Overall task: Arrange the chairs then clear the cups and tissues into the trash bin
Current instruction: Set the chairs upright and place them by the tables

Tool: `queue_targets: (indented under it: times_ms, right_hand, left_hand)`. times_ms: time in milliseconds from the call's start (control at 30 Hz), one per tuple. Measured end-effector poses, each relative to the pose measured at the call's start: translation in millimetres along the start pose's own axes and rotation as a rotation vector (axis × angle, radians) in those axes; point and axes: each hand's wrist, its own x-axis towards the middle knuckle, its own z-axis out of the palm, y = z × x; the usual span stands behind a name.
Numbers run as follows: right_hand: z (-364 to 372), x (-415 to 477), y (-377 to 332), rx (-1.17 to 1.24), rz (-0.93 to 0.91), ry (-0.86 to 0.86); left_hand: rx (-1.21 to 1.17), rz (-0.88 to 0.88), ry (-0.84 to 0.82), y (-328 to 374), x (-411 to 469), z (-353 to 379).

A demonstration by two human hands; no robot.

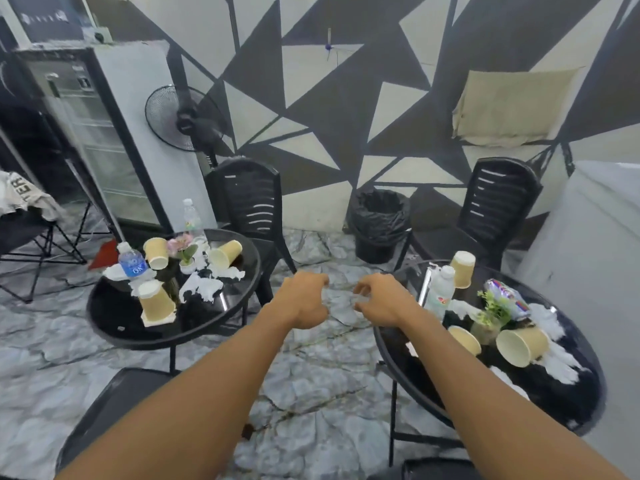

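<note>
Two round black tables stand before me, the left table [114, 327] and the right table [554, 403]. Each carries several tan paper cups, such as a tipped cup [225, 253] on the left and another tipped cup [521, 345] on the right, plus crumpled white tissues [202, 289] and more tissues [562, 362]. A black chair [251, 199] stands behind the left table, a second black chair [495, 206] behind the right. A black-lined trash bin [379, 225] sits by the wall between them. My left hand [306, 299] and my right hand [381, 299] hover in the gap, fingers curled, holding nothing.
Water bottles [132, 263] and small potted flowers [185, 252] sit among the litter. A glass-door fridge [100, 140] and a standing fan [183, 117] are at the back left, a folding chair [24, 230] at far left. Another dark chair seat [114, 410] lies near me.
</note>
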Motion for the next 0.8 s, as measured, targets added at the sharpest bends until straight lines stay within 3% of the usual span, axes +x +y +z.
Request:
queue_targets:
  times_ms: [367,800]
  right_hand:
    - [-38.3,256.5,33.5,-0.041,0.103,0.007]
    - [-122.8,524.4,165.9,0.036,0.284,0.087]
  left_hand:
    - [-0.002,0.105,-0.01,-87.7,266.4,-50.8]
    - [-0.003,0.313,-0.047,-73.5,612.2,-87.5]
